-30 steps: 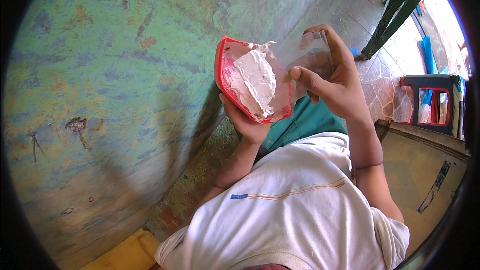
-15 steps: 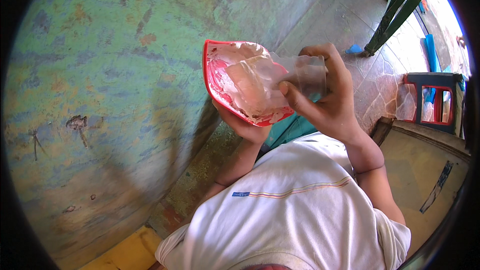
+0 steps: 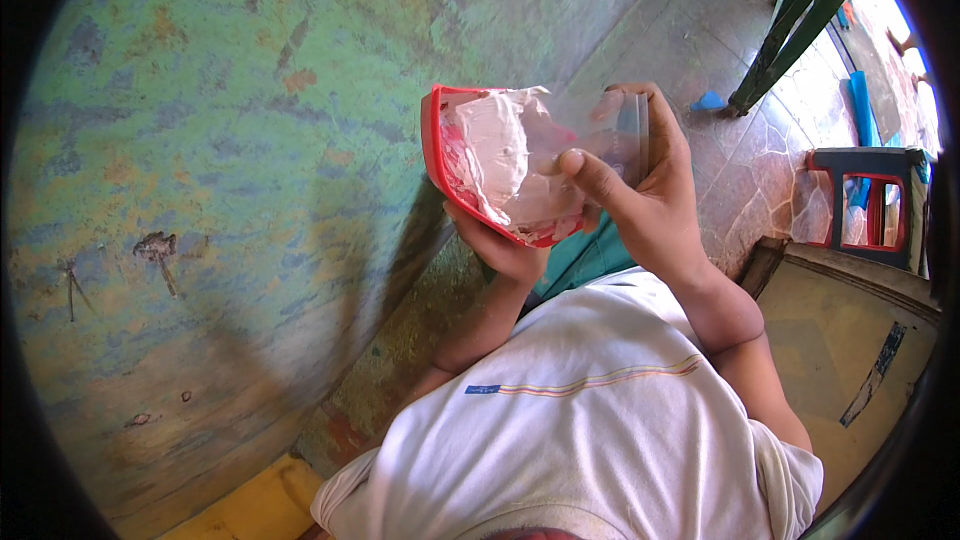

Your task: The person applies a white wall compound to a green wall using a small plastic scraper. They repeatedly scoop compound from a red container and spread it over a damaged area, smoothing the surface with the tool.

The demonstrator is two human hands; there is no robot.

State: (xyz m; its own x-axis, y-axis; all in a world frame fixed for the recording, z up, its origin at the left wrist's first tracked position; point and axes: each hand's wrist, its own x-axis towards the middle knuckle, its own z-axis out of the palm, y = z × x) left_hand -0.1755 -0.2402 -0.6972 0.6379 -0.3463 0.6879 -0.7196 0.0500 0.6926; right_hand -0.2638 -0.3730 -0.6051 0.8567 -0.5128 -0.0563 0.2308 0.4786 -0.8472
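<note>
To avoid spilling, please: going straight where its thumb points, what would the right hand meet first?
Beyond the clear sheet it holds, likely the white paste at the red tray; depth is unclear.

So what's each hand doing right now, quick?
Left hand: holding the red container, fingers mostly hidden.
Right hand: closed on the clear plastic sheet, thumb on top.

White shirt (image 3: pixel 590 440) worn, soft cloth, creased in long folds down the front. Short sleeves (image 3: pixel 790 470) cut from the same white. Chest crossed by thin stripes (image 3: pixel 600 378), yellowish and reddish, led from a small blue tab (image 3: pixel 482 390) toward the shirt's right edge; tab marked in paler tone, too small to be made out. Neckline finished with a rounded collar (image 3: pixel 550 517). Legs covered in teal-green cloth (image 3: pixel 580 262). Left hand (image 3: pixel 505 252) and right hand (image 3: pixel 655 205) bare.
</note>
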